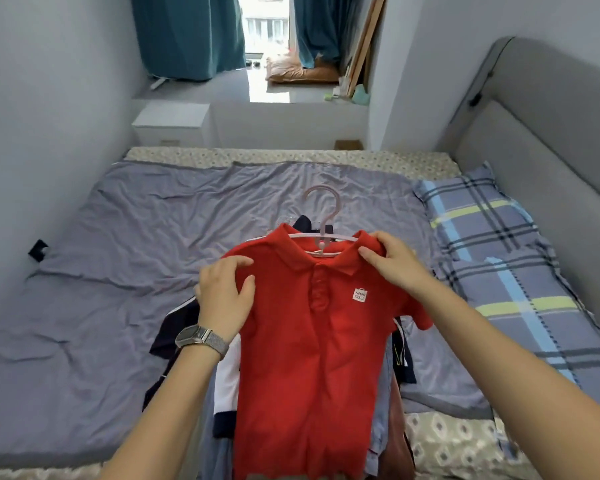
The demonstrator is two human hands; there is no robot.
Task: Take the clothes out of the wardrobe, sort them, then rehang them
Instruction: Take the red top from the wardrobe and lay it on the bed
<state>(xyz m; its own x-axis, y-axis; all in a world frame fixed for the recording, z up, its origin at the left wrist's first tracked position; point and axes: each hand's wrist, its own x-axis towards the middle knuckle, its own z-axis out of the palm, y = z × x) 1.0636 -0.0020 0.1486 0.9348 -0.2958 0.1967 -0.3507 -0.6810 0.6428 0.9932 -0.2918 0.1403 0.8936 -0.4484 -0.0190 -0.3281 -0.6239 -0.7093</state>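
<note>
A red polo shirt on a pale pink plastic hanger lies on top of a pile of other clothes in the middle of the bed. My left hand, with a watch on its wrist, grips the shirt's left shoulder, thumb and fingers curled into the fabric. At the collar on the right shoulder, my right hand pinches the cloth. The hanger's hook points away from me. Dark navy, white, light blue and brown garments stick out from under the red shirt.
A grey-blue sheet covers the bed. A plaid pillow lies at the right beside the grey padded headboard. Beyond the bed stand a white nightstand, a window ledge and teal curtains.
</note>
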